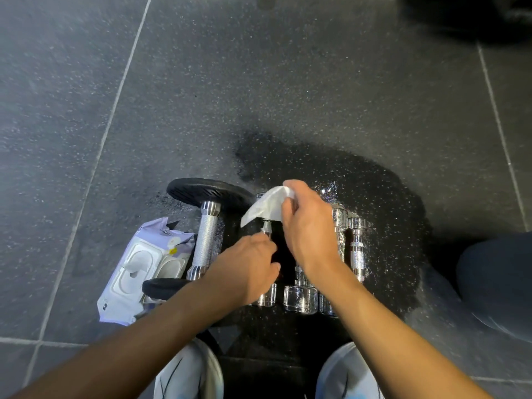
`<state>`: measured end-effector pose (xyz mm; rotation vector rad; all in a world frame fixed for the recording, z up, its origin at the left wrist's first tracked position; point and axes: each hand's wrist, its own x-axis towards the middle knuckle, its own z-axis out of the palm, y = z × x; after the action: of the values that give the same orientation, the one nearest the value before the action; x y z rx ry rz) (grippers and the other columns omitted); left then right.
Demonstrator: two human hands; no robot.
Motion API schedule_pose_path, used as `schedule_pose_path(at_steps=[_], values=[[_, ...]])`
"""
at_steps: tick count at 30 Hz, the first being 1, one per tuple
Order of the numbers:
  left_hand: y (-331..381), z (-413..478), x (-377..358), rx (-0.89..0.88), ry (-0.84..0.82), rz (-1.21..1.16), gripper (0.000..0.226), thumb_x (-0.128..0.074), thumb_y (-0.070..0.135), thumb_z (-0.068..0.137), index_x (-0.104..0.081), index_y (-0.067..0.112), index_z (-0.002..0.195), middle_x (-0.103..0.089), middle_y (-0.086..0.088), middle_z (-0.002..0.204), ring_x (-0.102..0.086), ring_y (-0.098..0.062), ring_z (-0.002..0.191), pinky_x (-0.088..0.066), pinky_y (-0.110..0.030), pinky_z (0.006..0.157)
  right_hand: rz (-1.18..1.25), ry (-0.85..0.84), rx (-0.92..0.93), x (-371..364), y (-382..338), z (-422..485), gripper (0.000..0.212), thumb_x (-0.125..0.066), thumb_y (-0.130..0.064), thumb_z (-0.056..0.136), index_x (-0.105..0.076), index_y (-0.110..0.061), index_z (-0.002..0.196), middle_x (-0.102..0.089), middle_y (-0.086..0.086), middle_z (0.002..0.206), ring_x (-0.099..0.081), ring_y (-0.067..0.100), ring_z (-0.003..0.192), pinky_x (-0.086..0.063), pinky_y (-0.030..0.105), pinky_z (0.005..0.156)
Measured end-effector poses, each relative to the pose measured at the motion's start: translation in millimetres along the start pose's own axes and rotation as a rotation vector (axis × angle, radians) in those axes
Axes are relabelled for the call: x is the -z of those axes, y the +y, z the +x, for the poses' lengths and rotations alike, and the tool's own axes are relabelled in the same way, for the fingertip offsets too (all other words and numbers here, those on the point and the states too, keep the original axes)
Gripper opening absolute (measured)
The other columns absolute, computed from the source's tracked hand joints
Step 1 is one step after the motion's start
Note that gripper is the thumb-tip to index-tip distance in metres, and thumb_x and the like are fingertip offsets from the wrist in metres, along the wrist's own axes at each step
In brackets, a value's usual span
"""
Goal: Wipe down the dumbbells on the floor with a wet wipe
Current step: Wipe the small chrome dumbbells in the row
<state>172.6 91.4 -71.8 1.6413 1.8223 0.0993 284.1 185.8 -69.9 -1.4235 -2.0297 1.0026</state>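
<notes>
Several chrome dumbbells lie side by side on the dark speckled floor. A big dumbbell (205, 240) with black rubber heads is at the left. My right hand (309, 228) pinches a white wet wipe (266, 207) over the far end of a small chrome dumbbell (266, 295). My left hand (247, 264) grips that dumbbell's handle, hiding most of it. More chrome dumbbells (357, 249) lie to the right, partly under my right wrist.
A pack of wet wipes (144, 266) with its white lid lies left of the big dumbbell. A dark wet patch (388, 197) surrounds the dumbbells. My two white shoes (190, 372) are at the bottom edge. A dark knee (498, 283) shows at right.
</notes>
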Motion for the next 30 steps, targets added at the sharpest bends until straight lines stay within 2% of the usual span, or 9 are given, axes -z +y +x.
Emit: schedule_pose_path(at_steps=[2, 5, 7, 11, 15, 18, 22, 25, 30], values=[[-1, 1, -6, -0.059, -0.025, 0.099, 0.032, -0.047, 0.033, 0.101, -0.063, 0.014, 0.121, -0.052, -0.001, 0.125, -0.05, -0.02, 0.118, -0.042, -0.035, 0.105, -0.044, -0.071, 0.039, -12, -5, -5, 0.017, -0.044, -0.001, 0.099, -0.057, -0.008, 0.09, -0.058, 0.007, 0.082, -0.05, 0.02, 0.071, -0.041, 0.037, 0.06], [-5, 1, -15, -0.097, -0.023, 0.168, 0.03, -0.046, 0.024, 0.099, -0.069, 0.015, 0.117, -0.055, -0.002, 0.124, -0.052, -0.021, 0.114, -0.042, -0.03, 0.103, -0.323, -0.093, 0.113, -21, -3, -23, 0.016, -0.049, -0.013, 0.097, -0.066, -0.013, 0.096, -0.054, 0.006, 0.1, -0.048, 0.023, 0.091, -0.035, 0.026, 0.07], [-6, -2, -20, -0.092, -0.058, 0.237, 0.031, -0.044, 0.02, 0.1, -0.067, 0.015, 0.118, -0.056, -0.003, 0.125, -0.049, -0.022, 0.115, -0.043, -0.034, 0.104, -0.401, -0.072, 0.06, -14, 0, -32, 0.019, -0.053, -0.022, 0.098, -0.068, -0.017, 0.089, -0.049, -0.002, 0.09, -0.044, 0.019, 0.081, -0.03, 0.024, 0.061], [-1, -3, -21, -0.044, -0.058, 0.263, 0.03, -0.045, 0.017, 0.101, -0.057, 0.01, 0.127, -0.046, -0.004, 0.137, -0.051, -0.022, 0.119, -0.045, -0.036, 0.105, -0.25, -0.22, -0.117, -2, 9, -37, 0.018, -0.05, -0.02, 0.103, -0.067, -0.023, 0.1, -0.063, -0.002, 0.065, -0.059, 0.016, 0.054, -0.037, 0.02, 0.045], [6, -6, -17, 0.016, 0.043, 0.222, 0.028, -0.046, 0.018, 0.097, -0.057, 0.009, 0.121, -0.06, -0.009, 0.117, -0.063, -0.031, 0.095, -0.054, -0.042, 0.074, 0.028, -0.127, -0.227, 3, 2, -34, 0.033, -0.045, -0.018, 0.104, -0.064, -0.031, 0.127, -0.07, -0.003, 0.078, -0.062, 0.009, 0.065, -0.046, 0.023, 0.059], [-3, -3, -21, -0.001, 0.008, 0.197, 0.032, -0.045, 0.017, 0.095, -0.061, 0.013, 0.123, -0.061, -0.006, 0.118, -0.063, -0.028, 0.097, -0.056, -0.041, 0.078, 0.12, -0.267, -0.288, -7, -4, -28, 0.029, -0.042, -0.027, 0.106, -0.055, -0.026, 0.132, -0.067, -0.004, 0.088, -0.056, 0.002, 0.069, -0.041, 0.015, 0.059], [-7, -3, -21, -0.033, -0.02, 0.171, 0.029, -0.048, 0.016, 0.096, -0.062, 0.015, 0.121, -0.06, -0.002, 0.116, -0.063, -0.022, 0.099, -0.055, -0.038, 0.084, -0.044, -0.361, -0.234, -21, -7, -15, 0.043, -0.036, -0.028, 0.107, -0.039, -0.01, 0.147, -0.054, 0.013, 0.139, -0.052, 0.03, 0.127, -0.043, 0.035, 0.097], [-6, -6, -20, -0.037, 0.017, 0.226, 0.033, -0.043, 0.019, 0.098, -0.06, 0.008, 0.125, -0.062, -0.009, 0.119, -0.06, -0.029, 0.105, -0.053, -0.042, 0.088, -0.205, -0.416, -0.168, -21, -10, 1, 0.043, -0.037, -0.015, 0.105, -0.038, -0.003, 0.146, -0.044, 0.02, 0.15, -0.044, 0.04, 0.137, -0.039, 0.049, 0.113], [1, -12, -18, 0.002, 0.043, 0.15, 0.032, -0.041, 0.019, 0.102, -0.06, 0.013, 0.128, -0.06, -0.005, 0.126, -0.057, -0.021, 0.113, -0.047, -0.03, 0.095, -0.58, -0.501, 0.069, -13, -12, -16, 0.047, -0.043, -0.002, 0.099, -0.041, -0.002, 0.146, -0.049, 0.017, 0.143, -0.068, 0.028, 0.108, -0.057, 0.028, 0.083]])
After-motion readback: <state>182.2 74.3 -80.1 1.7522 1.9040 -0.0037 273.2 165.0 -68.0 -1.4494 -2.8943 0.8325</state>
